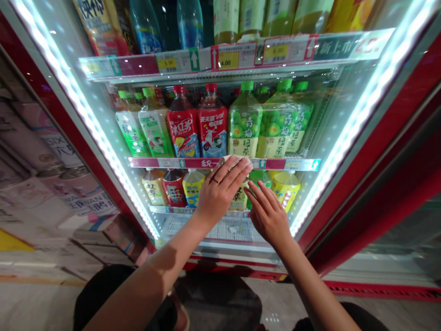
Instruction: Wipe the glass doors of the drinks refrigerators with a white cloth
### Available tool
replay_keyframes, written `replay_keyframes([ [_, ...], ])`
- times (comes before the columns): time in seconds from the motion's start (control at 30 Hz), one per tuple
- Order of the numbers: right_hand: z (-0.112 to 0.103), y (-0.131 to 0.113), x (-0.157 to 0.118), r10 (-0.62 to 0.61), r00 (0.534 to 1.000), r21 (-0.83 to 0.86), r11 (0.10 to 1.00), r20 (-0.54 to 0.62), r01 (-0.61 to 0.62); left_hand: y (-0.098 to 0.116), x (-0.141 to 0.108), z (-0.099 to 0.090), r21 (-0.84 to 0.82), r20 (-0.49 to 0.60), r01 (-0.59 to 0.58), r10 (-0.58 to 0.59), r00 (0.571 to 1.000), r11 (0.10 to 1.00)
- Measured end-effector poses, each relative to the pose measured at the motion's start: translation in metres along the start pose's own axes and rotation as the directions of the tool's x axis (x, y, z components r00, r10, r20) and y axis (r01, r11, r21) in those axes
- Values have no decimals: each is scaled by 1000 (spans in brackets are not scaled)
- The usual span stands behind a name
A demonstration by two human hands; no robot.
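Observation:
My left hand (220,188), with a ring on one finger, presses a white cloth (246,162) flat with its fingers. The cloth lies over the red label strip (193,163) of the middle shelf, mostly hidden under the fingers. Just right of it and a little lower, my right hand (270,214) is open, its fingers stretched out and nothing in them. Behind the hands stand bottles of the lower row, among them a yellow bottle (286,186) and a partly covered green bottle (259,177).
The drinks cooler (344,184) has bright light strips (347,151) down both sides. Red-capped tea bottles (212,124) and green tea bottles (245,122) fill the middle shelf. Price labels (225,59) line the upper shelf. Stacked cartons (99,230) stand at the left.

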State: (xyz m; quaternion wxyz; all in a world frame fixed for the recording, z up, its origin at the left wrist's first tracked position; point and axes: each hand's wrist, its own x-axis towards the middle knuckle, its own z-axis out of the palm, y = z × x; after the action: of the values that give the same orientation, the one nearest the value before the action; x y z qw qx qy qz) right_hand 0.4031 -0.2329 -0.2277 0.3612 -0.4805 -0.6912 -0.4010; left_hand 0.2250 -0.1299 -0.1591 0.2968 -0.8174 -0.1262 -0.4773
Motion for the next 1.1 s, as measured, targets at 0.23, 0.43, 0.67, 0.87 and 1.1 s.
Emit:
replay_keyframes([
  [0.23, -2, 0, 1, 8, 1000, 7, 1000, -3, -8, -3, -14, -2, -19, -63, 119, -120, 991, 993],
  [0.43, 0, -2, 2, 5, 1000, 19, 1000, -10, -4, 2, -19, -2, -14, 43, 22, -22, 999, 1000],
  [0.67, -4, -2, 4, 2, 1000, -8, 1000, -8, -3, -8, -29, -4, -29, -58, 145, -146, 987, 989],
  [0.87, -1, -1, 5, 4, 1000, 20, 1000, 6, -5, -9, -42, -8, -7, 91, 15, -14, 996, 1000],
  [1.1, -1, -15, 19, -9, 1000, 61, 998, -11, 9, -40, -49, -22, 9, 14, 72, -72, 997, 997],
])
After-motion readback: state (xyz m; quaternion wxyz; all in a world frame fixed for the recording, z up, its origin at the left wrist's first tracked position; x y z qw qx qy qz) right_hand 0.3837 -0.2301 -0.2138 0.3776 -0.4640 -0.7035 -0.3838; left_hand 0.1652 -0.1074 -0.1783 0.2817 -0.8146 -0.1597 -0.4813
